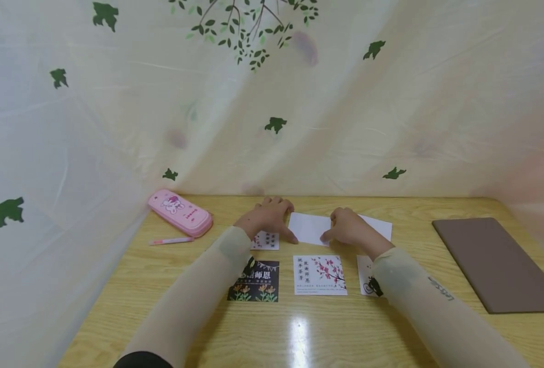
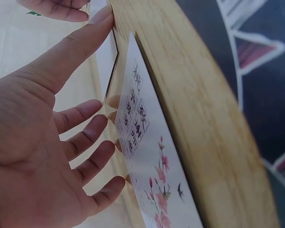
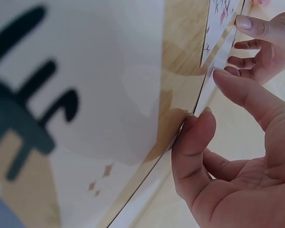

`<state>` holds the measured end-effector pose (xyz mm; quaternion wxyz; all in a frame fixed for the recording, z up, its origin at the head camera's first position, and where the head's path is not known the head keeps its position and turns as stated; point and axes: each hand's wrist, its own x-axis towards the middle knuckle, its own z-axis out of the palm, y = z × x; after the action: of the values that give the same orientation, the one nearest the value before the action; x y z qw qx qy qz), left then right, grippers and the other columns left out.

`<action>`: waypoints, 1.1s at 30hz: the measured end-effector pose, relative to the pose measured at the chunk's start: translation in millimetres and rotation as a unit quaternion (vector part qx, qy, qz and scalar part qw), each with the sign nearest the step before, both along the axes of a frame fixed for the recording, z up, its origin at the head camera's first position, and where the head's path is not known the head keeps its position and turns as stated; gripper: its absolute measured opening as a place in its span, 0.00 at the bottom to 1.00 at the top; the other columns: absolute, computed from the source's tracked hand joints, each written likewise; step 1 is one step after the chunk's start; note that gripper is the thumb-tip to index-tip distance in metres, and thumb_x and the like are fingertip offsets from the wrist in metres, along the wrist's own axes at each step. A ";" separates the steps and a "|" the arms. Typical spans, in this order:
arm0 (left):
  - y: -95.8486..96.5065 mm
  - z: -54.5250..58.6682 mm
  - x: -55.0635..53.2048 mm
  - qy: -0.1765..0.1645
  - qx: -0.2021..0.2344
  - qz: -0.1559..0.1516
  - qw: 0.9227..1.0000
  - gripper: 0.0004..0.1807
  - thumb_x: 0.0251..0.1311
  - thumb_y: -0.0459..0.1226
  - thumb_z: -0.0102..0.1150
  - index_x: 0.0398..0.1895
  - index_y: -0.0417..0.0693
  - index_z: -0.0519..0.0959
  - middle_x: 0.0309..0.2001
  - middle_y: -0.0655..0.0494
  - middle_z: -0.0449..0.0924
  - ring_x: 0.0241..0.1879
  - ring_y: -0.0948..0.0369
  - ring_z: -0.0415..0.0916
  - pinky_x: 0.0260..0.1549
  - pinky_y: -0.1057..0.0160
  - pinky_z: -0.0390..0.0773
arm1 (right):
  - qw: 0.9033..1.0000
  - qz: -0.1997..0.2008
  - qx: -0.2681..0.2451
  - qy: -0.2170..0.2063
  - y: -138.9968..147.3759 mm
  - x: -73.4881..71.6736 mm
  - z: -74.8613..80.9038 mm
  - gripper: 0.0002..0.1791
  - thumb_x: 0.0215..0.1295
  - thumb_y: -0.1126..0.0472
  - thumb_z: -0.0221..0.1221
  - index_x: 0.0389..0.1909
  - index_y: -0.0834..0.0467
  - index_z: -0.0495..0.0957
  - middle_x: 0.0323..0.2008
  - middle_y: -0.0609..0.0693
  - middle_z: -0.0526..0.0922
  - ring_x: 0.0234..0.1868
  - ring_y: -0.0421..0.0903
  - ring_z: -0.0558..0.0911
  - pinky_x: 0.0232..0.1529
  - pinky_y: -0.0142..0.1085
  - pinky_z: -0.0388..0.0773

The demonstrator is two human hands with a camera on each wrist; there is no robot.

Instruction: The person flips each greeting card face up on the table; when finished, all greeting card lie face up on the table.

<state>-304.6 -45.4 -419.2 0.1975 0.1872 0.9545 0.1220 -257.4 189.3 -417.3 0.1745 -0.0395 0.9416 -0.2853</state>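
Observation:
In the head view a blank white card (image 1: 306, 228) lies on the table between both hands. My left hand (image 1: 272, 215) is at its left side, fingers spread, thumb tip right at the card's near left corner. Its fingertips rest by a card with pink blossoms and black characters (image 2: 154, 156). At the white card's right side is my right hand (image 1: 347, 226), with loosely bent fingers. In the right wrist view its thumb (image 3: 237, 90) touches the card edge and the index fingertip presses at the tabletop, apart from the thumb. Another white card (image 1: 378, 226) lies partly behind this hand.
Nearer lie a dark card with orange flowers (image 1: 255, 290), a blossom card (image 1: 320, 276) and a card partly under the right sleeve (image 1: 364, 268). A pink pencil case (image 1: 182, 212) and pen (image 1: 172, 240) are at left, a brown board (image 1: 499, 266) at right. A printed curtain (image 1: 327, 128) hangs behind.

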 end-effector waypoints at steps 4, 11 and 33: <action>-1.3 3.6 3.5 0.003 0.008 -0.003 1.000 0.53 0.47 0.61 0.83 0.75 0.58 0.69 0.81 0.51 0.62 0.82 0.45 0.54 0.84 0.36 0.51 | 1.000 0.001 0.003 -0.006 -0.6 -0.1 1.4 0.40 0.60 0.53 0.76 0.64 0.73 0.74 0.44 0.59 0.80 0.38 0.49 0.76 0.38 0.36 0.74; -2.3 6.2 5.7 0.007 0.018 -0.005 1.000 0.49 0.48 0.60 0.83 0.72 0.56 0.71 0.76 0.52 0.67 0.78 0.47 0.59 0.83 0.37 0.55 | 0.999 -0.010 -0.010 -0.036 -4.1 0.4 7.0 0.36 0.64 0.55 0.73 0.65 0.73 0.74 0.28 0.52 0.78 0.26 0.44 0.74 0.31 0.34 0.73; 6.4 5.2 10.2 0.001 0.065 0.025 0.998 0.48 0.54 0.53 0.82 0.74 0.48 0.68 0.49 0.55 0.85 0.51 0.52 0.80 0.81 0.40 0.58 | 0.996 -0.072 -0.040 -0.046 -1.0 3.2 7.8 0.33 0.71 0.53 0.68 0.67 0.69 0.69 0.42 0.58 0.86 0.33 0.47 0.85 0.48 0.40 0.81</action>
<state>-294.4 -38.9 -414.0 0.1806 0.1757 0.9493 0.1881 -254.2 188.3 -409.5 0.1952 0.0345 0.9206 -0.3365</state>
